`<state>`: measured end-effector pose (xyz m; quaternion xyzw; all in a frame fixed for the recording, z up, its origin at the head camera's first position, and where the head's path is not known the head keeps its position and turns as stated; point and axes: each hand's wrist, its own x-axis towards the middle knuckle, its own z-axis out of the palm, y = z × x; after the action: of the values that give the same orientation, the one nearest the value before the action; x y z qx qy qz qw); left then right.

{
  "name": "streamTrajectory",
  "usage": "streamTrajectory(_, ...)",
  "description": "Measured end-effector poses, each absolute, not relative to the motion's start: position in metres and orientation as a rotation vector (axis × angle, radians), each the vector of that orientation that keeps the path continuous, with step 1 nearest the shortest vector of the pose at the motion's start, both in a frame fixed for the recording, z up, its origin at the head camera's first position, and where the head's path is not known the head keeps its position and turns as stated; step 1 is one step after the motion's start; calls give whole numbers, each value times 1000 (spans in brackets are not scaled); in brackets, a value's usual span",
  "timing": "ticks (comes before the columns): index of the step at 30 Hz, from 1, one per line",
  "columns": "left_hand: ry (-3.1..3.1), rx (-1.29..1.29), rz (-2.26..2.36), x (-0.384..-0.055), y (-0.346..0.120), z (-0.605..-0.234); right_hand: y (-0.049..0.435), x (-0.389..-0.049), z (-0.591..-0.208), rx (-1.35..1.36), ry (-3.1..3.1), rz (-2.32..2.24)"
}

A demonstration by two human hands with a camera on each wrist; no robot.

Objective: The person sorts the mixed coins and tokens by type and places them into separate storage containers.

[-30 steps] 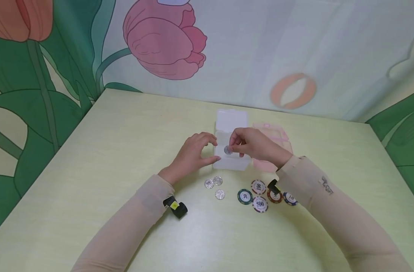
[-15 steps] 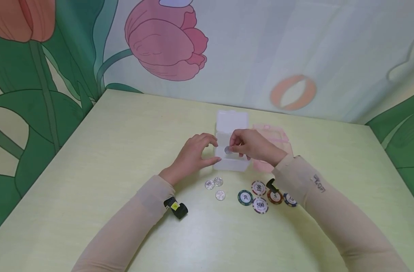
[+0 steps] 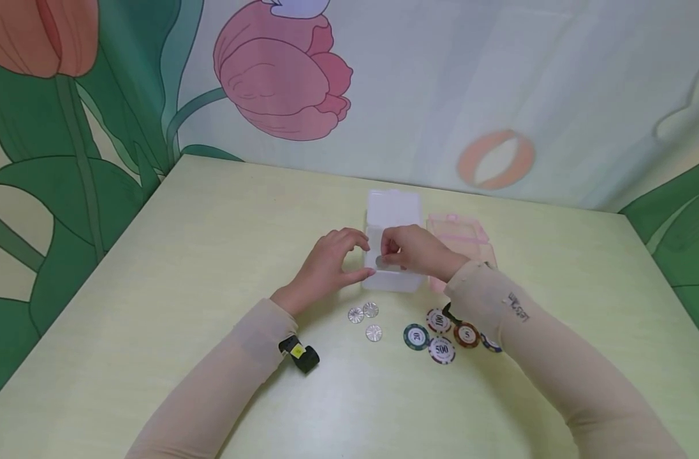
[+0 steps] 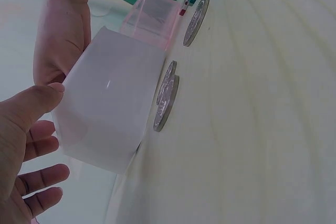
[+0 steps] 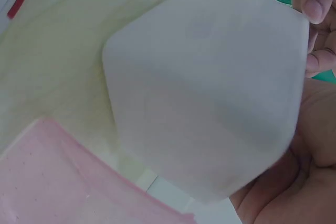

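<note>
My right hand [image 3: 421,248] pinches a silver coin [image 3: 379,262] between thumb and fingertips, low over the open white plastic box [image 3: 392,281]. Only a little of the coin shows past the fingers. At the box's left side is my left hand [image 3: 326,261], thumb and fingers spread in a loose curve. Its thumb [image 4: 50,94] touches the rim at a near corner in the left wrist view. Three more silver coins [image 3: 374,333] lie on the table in front of the box. In the right wrist view, the box's wall [image 5: 210,93] hides the coin.
A translucent pink box [image 3: 455,229] stands open, close to the right of the white one. Several poker chips [image 3: 442,350] lie near my right forearm, one partly covered by the sleeve. A curtain with painted flowers [image 3: 283,76] hangs behind the table [image 3: 257,210].
My right hand has moved slightly left and lower toward the white box with the coin, which shows less now. My left hand stays by the box. The head view has shifted a little.
</note>
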<state>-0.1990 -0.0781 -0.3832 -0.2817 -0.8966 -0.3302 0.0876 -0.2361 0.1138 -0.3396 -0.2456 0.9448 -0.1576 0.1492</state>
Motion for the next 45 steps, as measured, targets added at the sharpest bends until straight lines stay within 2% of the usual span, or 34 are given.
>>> streamTrajectory(17, -2660, -844, -991, -198, -78, -383, 107, -241, -348, -682, 2743, -144)
streamTrajectory(45, -2649, -846, -989, -198, -78, -384, 106, -242, -347, -640, 2753, -83)
